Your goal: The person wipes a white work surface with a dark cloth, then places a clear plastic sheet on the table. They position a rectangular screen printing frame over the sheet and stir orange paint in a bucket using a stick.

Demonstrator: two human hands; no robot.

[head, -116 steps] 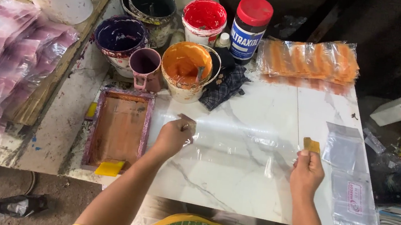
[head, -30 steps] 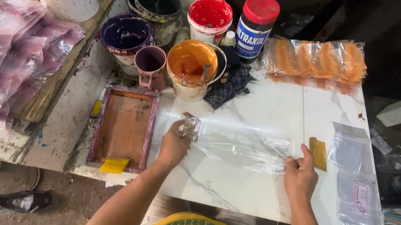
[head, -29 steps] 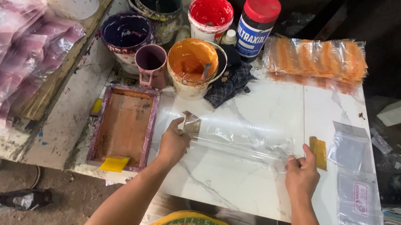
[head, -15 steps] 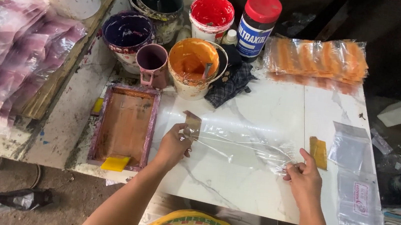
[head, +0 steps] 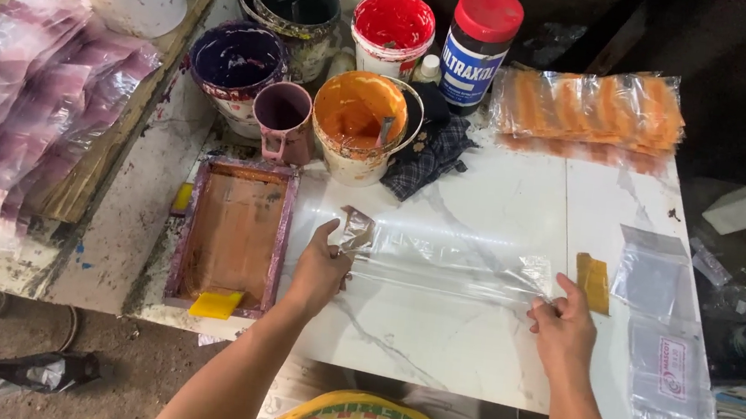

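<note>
Both ends pinched: our left hand (head: 319, 269) and right hand (head: 563, 327) stretch the clear plastic bag (head: 451, 261) flat over the marble slab (head: 431, 357)

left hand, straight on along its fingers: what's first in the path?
The left hand, gripping the clear plastic sheet, points up-table. First in line is probably the orange paint bucket, though depth is unclear; only bare marble top lies between.

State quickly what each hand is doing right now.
Left hand: closed, pinching one end of the clear plastic bag.
Right hand: closed, pinching the bag's other end.
</note>
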